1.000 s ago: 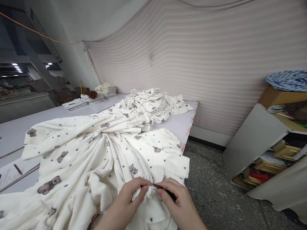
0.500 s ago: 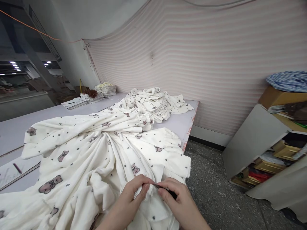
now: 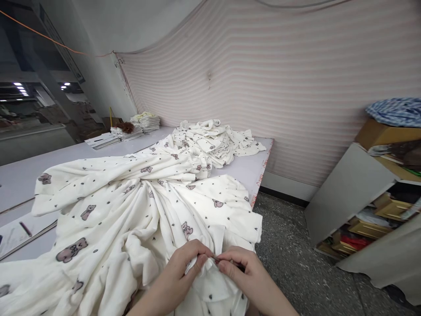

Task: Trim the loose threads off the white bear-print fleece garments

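A large white fabric (image 3: 131, 206) printed with small bears and hearts lies bunched across the grey table (image 3: 19, 180). At its near edge my left hand (image 3: 184, 270) pinches a fold of the cloth between thumb and fingers. My right hand (image 3: 245, 274) is closed right beside it, gripping a thin dark tool (image 3: 238, 264) whose tip meets the pinched fold. Both hands touch at the fingertips over the fabric's hem.
More of the same printed cloth is heaped at the table's far end (image 3: 213, 138). Stacks of folded pieces and papers (image 3: 144, 123) sit at the back left. A tilted shelf unit (image 3: 362, 193) with boxes stands at the right on the speckled floor (image 3: 296, 263).
My right hand has slid the dark tool further into its grip and closer to the left fingers. The fabric has shifted slightly toward me.
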Demonstrator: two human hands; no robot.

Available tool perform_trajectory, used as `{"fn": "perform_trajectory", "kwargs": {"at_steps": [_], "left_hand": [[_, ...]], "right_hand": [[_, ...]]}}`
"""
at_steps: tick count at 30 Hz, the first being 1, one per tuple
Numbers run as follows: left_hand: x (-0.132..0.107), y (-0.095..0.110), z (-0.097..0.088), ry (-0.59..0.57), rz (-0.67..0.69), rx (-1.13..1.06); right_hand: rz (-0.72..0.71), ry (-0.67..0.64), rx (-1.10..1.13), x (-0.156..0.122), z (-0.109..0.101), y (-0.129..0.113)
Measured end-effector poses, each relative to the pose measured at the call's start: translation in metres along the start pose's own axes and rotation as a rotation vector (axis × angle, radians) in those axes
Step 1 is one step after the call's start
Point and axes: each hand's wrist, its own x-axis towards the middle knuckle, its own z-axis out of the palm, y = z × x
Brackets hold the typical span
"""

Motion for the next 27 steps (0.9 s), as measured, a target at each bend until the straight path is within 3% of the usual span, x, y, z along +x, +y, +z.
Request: {"fn": "perform_trajectory", "kwargs": {"at_steps": [5,10,16,18,21,24,27], "left_hand": [[0.004,0.000,-0.001,-0.002,-0.021,0.042],[0.006,0.000,-0.004,0.009,-0.083,0.016],[0.011,-0.001,-0.005,0.134,-0.345,-0.203],[0.011,-0.001,-0.005,0.158,-0.384,-0.266],[0.010,-0.003,-0.006,0.133,-0.323,-0.296],[0.007,-0.009,-0.006,0.077,-0.245,-0.202],[0.006,-0.013,-0.004,0.012,-0.260,-0.075]], "right_hand": [[-0.063,-0.002,-0.197,0.001,-0.002,-0.010],[-0.068,0.095,-0.213,-0.001,0.004,-0.006],[-0.129,0.321,-0.112,0.000,0.027,0.011],[-0.215,0.301,-0.046,0.004,0.034,0.012],[-0.296,0.229,-0.002,0.011,0.039,0.013],[-0.202,0.208,0.089,0.016,0.036,0.016],[-0.091,0.198,0.105,0.019,0.031,0.018]]}}
